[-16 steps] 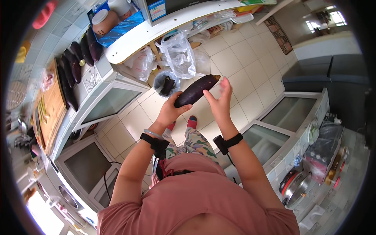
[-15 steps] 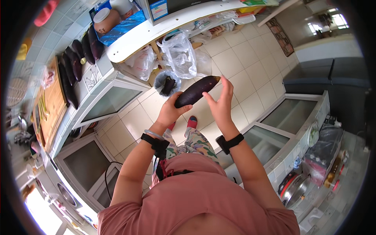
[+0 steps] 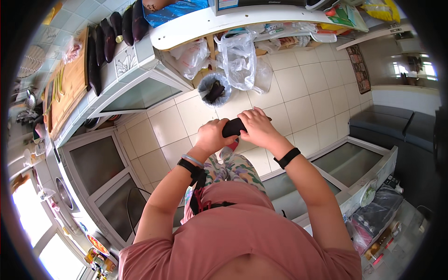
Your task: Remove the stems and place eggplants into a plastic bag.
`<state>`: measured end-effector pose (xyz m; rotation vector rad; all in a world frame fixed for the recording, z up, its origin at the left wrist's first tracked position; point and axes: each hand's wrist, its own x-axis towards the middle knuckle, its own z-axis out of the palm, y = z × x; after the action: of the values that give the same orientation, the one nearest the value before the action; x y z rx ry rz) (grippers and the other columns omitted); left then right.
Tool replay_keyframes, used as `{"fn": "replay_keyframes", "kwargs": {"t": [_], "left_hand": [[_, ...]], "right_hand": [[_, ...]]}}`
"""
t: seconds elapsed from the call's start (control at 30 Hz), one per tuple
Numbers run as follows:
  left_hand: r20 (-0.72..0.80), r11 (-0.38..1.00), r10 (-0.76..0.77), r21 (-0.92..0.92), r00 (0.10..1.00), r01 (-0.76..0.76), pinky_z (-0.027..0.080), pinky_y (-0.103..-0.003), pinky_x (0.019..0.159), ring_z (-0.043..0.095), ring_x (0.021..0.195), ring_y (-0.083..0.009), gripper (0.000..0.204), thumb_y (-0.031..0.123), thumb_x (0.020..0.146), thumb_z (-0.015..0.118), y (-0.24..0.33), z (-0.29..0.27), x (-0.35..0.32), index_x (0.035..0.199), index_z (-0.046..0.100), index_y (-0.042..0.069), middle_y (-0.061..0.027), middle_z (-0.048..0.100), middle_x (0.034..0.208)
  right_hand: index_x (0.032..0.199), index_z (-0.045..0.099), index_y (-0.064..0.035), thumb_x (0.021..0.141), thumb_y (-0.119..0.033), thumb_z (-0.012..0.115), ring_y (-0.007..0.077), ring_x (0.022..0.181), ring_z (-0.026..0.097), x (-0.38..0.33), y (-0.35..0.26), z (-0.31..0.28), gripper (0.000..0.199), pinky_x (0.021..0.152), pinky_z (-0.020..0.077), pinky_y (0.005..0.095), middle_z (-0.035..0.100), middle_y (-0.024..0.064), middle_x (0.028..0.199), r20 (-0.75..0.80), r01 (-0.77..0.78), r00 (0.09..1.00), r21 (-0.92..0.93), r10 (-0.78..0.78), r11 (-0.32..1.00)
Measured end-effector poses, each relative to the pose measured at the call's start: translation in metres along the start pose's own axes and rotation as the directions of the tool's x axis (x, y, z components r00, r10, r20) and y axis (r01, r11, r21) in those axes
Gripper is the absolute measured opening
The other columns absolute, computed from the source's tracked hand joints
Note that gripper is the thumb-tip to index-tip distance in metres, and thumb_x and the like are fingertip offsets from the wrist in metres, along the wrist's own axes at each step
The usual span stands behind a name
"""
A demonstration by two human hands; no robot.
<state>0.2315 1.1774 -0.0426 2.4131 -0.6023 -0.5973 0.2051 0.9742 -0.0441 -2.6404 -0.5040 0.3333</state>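
Note:
A dark purple eggplant [image 3: 233, 127] is held level in front of my body, above the tiled floor. My left hand [image 3: 212, 135] wraps round one end of it, thumb toward me. Round the other end closes my right hand [image 3: 258, 128], with its fingers over the top, so only the middle and a small tip of the eggplant show. Just beyond my hands, a lined trash bin [image 3: 204, 99] stands on the floor with dark purple pieces [image 3: 215, 91] inside. Several more eggplants [image 3: 108, 40] lie in a row on the tiled counter at the far left.
A wooden cutting board [image 3: 65, 93] with thin greenish strips lies on the left counter. Clear plastic bags [image 3: 237, 60] hang from a white shelf [image 3: 200, 29] ahead. Glass-fronted cabinets [image 3: 347, 161] stand on the right, with a dark grey seat [image 3: 380, 122] beyond.
My right hand has gone from spread fingers beside the eggplant's tip to a grip round that end. The eggplant has come lower and more level. The view has shifted.

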Motion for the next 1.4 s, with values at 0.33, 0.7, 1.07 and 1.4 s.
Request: {"fn": "replay_keyframes", "kwargs": {"t": [0.33,0.7,1.07,1.4], "left_hand": [[-0.002,0.998,0.053,0.024,0.999,-0.053,0.052,-0.040,0.076,0.064,0.084,-0.0302,0.051,0.036,0.067,0.077,-0.037,-0.020,0.006,0.110,0.065,0.011,-0.0105,0.066,0.089],[0.022,0.996,0.064,0.067,0.998,-0.066,0.053,-0.039,0.076,0.064,0.086,-0.0282,0.052,0.043,0.068,0.076,-0.076,-0.040,-0.010,0.105,0.065,0.008,-0.0101,0.065,0.087],[0.000,1.000,0.021,-0.015,1.000,-0.021,0.053,-0.040,0.076,0.065,0.085,-0.0300,0.051,0.042,0.070,0.075,-0.087,-0.052,-0.009,0.106,0.066,0.007,-0.0121,0.067,0.089],[0.042,0.985,0.173,-0.016,0.984,-0.173,0.049,-0.043,0.083,0.063,0.091,-0.0343,0.065,0.043,0.070,0.077,-0.104,-0.063,0.001,0.122,0.057,0.009,-0.0146,0.065,0.096]], "right_hand": [[0.103,0.056,-0.0003,0.074,-0.019,0.063,0.0287,0.098,0.057,0.028,-0.025,0.020,0.036,0.100,0.0364,0.0417,0.058,0.0138,0.098,-0.169,0.052,0.982,-0.211,-0.089,0.976],[0.114,0.052,-0.0020,0.081,-0.019,0.062,0.0285,0.112,0.053,0.054,-0.040,0.035,0.039,0.107,0.0306,0.0447,0.057,0.0137,0.112,0.030,0.076,0.997,0.001,-0.076,0.997],[0.116,0.052,-0.0016,0.082,-0.024,0.063,0.0295,0.104,0.057,0.080,-0.057,0.041,0.042,0.108,0.0304,0.0462,0.058,0.0132,0.106,0.052,-0.003,0.999,-0.110,0.009,0.994],[0.114,0.054,-0.0034,0.067,-0.032,0.080,0.0285,0.097,0.060,0.093,-0.053,0.010,0.061,0.102,0.0377,0.0426,0.063,0.0123,0.099,0.167,0.098,0.984,-0.203,-0.065,0.974]]}}
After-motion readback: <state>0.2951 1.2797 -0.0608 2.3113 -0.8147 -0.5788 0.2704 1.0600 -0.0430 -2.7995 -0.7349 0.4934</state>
